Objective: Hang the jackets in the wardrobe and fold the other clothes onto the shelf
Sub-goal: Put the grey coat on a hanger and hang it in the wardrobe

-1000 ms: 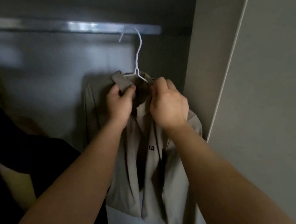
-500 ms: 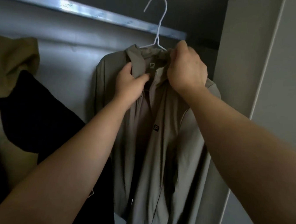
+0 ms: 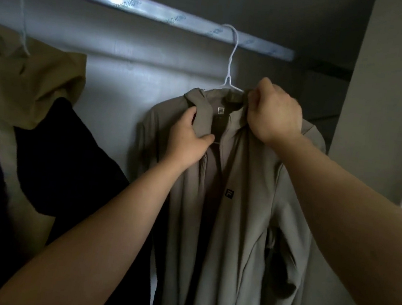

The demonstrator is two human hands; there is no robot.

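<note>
The grey jacket hangs below the rail on a white hanger, whose hook meets the rail near its right end. The left grip is clamped on the collar flap, thumb over the fabric. The right grip is fisted round the collar's other side, just under the hanger's neck. Farther left below the rail hang a tan hooded garment and a dark garment.
</note>
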